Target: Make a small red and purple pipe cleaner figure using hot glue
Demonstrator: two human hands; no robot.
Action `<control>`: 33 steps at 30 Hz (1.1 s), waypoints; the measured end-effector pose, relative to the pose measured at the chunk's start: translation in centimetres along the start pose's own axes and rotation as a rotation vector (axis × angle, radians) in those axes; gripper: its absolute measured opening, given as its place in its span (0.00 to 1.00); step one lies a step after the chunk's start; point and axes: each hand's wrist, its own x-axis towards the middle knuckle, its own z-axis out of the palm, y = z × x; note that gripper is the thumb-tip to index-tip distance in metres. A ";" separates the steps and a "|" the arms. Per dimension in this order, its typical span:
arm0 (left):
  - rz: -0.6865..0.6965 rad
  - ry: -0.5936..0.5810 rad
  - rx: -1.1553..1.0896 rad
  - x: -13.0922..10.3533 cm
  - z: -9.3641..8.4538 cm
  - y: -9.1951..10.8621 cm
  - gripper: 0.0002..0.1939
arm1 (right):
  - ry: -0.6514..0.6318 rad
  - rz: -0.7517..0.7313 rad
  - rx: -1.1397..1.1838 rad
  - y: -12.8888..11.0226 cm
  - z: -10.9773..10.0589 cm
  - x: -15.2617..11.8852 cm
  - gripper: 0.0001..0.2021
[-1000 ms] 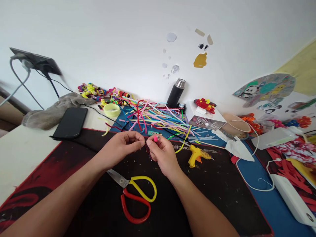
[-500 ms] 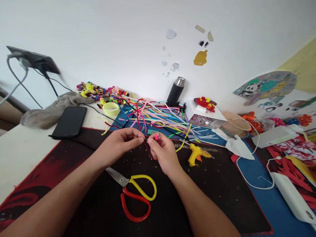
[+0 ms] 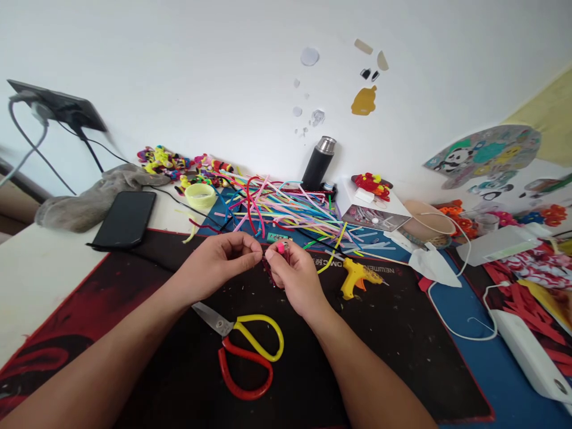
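Two bare hands meet above a dark mat (image 3: 388, 351), and one small craft piece (image 3: 281, 247), bright pink at the top with a dark red, fuzzy-looking part below, sits in the right hand (image 3: 297, 277), pinched between thumb and curled forefinger. On the left hand (image 3: 218, 265), thumb and forefinger press together at the tips, just beside the piece; whether they grip a part of it I cannot tell. One pair of scissors (image 3: 223, 326) lies nearer the body, its metal blades together, one looped handle yellow and the other red, both smooth and glossy. One yellow glue gun (image 3: 356, 275) rests on the mat to the right, its metal nozzle pointing right. Behind the hands spreads one tangled heap of thin, many-coloured stems (image 3: 277, 211), too many to count. Also there are one black cylindrical flask (image 3: 317, 168) with a silvery cap, one pale yellow round container (image 3: 200, 199), one flat black phone (image 3: 126, 218) and one rumpled grey cloth (image 3: 84, 202).
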 end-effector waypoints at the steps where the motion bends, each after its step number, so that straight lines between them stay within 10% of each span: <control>1: -0.001 0.002 -0.001 0.0 0.0 0.0 0.19 | -0.003 -0.001 0.006 -0.1 0.0 0.0 0.19; 33: 0.005 0.031 0.003 -0.1 0.1 0.3 0.17 | 0.019 -0.032 -0.018 0.2 -0.1 0.0 0.17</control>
